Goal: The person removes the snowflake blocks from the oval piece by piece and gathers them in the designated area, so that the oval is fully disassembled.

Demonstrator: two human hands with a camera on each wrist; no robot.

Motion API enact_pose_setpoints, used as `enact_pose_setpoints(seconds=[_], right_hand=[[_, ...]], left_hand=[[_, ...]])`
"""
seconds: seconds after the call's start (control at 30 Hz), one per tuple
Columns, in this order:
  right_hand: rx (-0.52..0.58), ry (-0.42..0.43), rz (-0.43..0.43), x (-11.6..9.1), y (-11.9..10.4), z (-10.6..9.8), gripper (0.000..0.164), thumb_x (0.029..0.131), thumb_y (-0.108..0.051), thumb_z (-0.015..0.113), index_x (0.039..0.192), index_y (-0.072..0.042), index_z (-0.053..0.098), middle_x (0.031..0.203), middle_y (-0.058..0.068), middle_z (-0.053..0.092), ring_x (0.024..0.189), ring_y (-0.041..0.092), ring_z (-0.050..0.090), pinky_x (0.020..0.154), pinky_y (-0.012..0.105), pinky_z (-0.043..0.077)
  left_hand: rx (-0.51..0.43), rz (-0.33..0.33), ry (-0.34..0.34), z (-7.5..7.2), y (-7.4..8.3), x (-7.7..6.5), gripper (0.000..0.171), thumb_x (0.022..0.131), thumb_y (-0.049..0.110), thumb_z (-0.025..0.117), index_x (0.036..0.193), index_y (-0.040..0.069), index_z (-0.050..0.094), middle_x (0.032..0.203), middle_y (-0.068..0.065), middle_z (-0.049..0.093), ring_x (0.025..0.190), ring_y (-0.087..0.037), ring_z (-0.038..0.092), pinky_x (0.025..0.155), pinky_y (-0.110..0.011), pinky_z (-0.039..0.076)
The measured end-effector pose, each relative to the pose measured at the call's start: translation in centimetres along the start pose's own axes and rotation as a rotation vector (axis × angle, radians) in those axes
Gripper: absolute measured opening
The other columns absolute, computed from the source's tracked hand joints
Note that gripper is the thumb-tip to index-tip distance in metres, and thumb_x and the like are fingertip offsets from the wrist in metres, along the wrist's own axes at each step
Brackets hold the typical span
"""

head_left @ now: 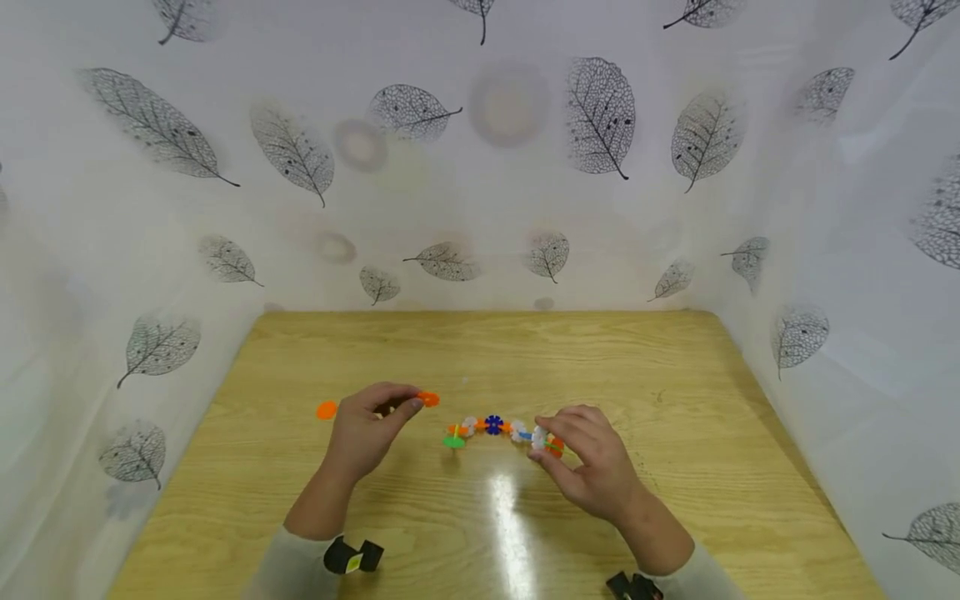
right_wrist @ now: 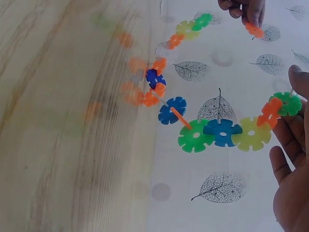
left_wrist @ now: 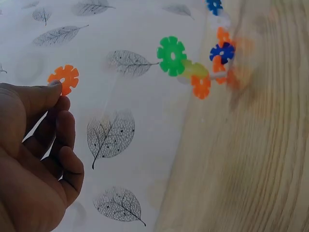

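Note:
My left hand (head_left: 363, 433) pinches a loose orange notched disc (left_wrist: 64, 79) between thumb and forefinger. To its right, my right hand (head_left: 592, 462) holds one end of a chain of interlocked snowflake discs (head_left: 493, 425), thumb and fingers at a whitish disc. In the right wrist view a green disc (right_wrist: 287, 104) sits right by the thumb, followed by orange, yellow, blue and green discs. The chain bends toward the left hand and ends there in another green disc (left_wrist: 171, 56). The left hand's orange disc is apart from that end.
Another orange disc (head_left: 326, 410) lies on the wooden table (head_left: 337, 350), left of the left hand. Leaf-printed white cloth (head_left: 502, 192) stands around the table's back and sides. Light glares off the tabletop in front of the chain.

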State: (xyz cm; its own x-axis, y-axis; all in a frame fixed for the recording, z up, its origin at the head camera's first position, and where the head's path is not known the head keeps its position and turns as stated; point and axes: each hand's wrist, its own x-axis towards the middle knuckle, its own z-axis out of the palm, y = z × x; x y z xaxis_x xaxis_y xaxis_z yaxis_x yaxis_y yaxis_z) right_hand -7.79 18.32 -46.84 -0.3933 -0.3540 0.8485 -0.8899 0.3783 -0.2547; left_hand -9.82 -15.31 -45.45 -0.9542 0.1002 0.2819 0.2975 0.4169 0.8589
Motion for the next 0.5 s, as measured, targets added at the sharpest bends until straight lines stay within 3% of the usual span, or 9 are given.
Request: enact_pose_setpoints(seconds=[0.2,0.5], right_hand=[[-0.007,-0.005,0.0,0.0,0.0,-0.1,0.038,0.096,-0.029,0.077,0.118,0.001,0.074,0.095,0.005,0.076,0.088,0.026,0.066,0.089,0.037,0.047],[-0.01,-0.015,0.006,0.0,-0.1,-0.2,0.038,0.096,-0.029,0.077,0.118,0.001,0.074,0.095,0.005,0.076,0.089,0.026,0.066,0.091,0.037,0.047]], left_hand=[[0.045,-0.086,0.043,-1.8,-0.9,-0.4,0.017,0.096,0.031,0.077,0.11,0.021,0.081,0.105,0.007,0.075,0.093,-0.009,0.068,0.076,-0.029,0.055],[-0.002,-0.154,0.094,-3.5,-3.1,-0.9,0.021,0.098,0.027,0.075,0.113,0.013,0.08,0.107,-0.004,0.077,0.092,-0.007,0.069,0.074,-0.023,0.056]])
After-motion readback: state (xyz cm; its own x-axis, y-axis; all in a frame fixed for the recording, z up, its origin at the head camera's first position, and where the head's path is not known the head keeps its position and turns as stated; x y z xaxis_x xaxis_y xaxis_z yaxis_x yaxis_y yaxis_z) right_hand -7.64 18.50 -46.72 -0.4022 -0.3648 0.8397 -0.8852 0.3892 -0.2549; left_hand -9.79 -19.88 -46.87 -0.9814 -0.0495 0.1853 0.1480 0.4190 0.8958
